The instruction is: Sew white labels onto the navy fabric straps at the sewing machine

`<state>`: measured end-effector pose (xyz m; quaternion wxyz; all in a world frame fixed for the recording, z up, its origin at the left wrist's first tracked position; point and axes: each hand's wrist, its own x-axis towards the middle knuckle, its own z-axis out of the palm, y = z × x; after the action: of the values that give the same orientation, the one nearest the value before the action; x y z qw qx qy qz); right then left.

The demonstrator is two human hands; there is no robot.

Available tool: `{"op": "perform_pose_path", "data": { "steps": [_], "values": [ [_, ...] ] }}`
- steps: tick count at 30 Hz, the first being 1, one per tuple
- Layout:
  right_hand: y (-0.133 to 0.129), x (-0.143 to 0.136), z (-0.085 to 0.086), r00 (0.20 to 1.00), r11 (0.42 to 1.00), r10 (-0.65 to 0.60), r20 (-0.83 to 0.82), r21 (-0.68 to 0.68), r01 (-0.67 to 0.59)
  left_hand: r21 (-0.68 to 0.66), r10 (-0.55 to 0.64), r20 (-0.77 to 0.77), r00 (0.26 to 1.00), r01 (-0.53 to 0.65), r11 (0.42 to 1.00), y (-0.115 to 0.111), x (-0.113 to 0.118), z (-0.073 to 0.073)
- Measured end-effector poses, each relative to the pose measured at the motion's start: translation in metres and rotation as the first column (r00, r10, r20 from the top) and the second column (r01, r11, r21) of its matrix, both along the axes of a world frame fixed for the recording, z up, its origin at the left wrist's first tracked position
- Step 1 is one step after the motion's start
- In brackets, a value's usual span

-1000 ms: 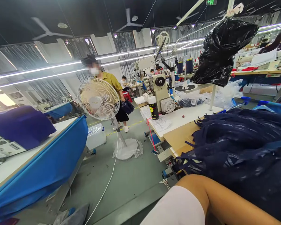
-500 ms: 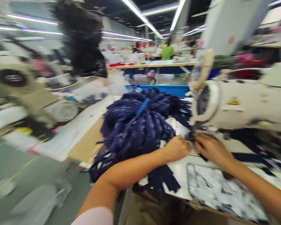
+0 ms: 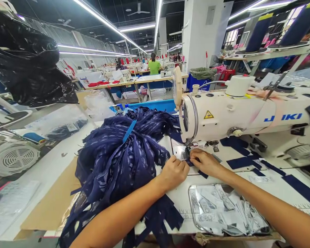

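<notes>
My left hand (image 3: 175, 173) is closed in a fist beside the needle plate (image 3: 179, 152), at the near edge of the navy fabric bundle; what its fingers hold is hidden. My right hand (image 3: 205, 162) pinches a small navy fabric piece (image 3: 203, 174) just right of the presser foot (image 3: 187, 151). Above both hands stands the head of a white sewing machine (image 3: 222, 113). A large heap of navy lace strips (image 3: 119, 155), tied with a blue band (image 3: 129, 131), lies left of the machine and hangs over the table's front edge.
A metal tray (image 3: 192, 206) of white printed labels sits at the front, under my right forearm. Navy scraps (image 3: 239, 162) lie beneath the machine arm. A black plastic bag (image 3: 36, 65) hangs at upper left. Farther back, a person in green (image 3: 154, 66) sits at another table.
The view has turned to the right and sharpened, so the machine and heap appear farther left. Both hands remain close to the needle area.
</notes>
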<state>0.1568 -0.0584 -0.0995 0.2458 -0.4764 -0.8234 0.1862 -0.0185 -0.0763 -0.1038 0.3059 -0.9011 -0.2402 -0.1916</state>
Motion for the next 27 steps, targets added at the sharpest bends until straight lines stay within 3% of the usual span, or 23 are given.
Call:
{"op": "perform_pose_path", "data": {
  "steps": [6,16,23,27],
  "values": [
    [0.0,-0.002,0.001,1.0,1.0,-0.019,-0.022,-0.024,0.018,-0.07,0.0,-0.063,0.998,-0.004,0.998,0.001,0.003,0.002],
    [-0.007,-0.002,0.004,0.996,1.0,-0.015,0.084,0.011,0.014,-0.108,0.004,-0.099,0.995,-0.014,0.994,0.0,0.005,0.005],
    [-0.008,0.008,0.003,0.999,0.998,0.04,-0.03,-0.043,-0.041,-0.141,0.0,-0.106,0.994,-0.015,0.99,0.002,0.005,0.002],
    [-0.017,0.009,-0.001,0.988,0.981,0.104,0.118,0.149,-0.121,-0.201,0.022,-0.141,0.99,-0.051,0.978,0.002,0.008,0.001]
  ]
}}
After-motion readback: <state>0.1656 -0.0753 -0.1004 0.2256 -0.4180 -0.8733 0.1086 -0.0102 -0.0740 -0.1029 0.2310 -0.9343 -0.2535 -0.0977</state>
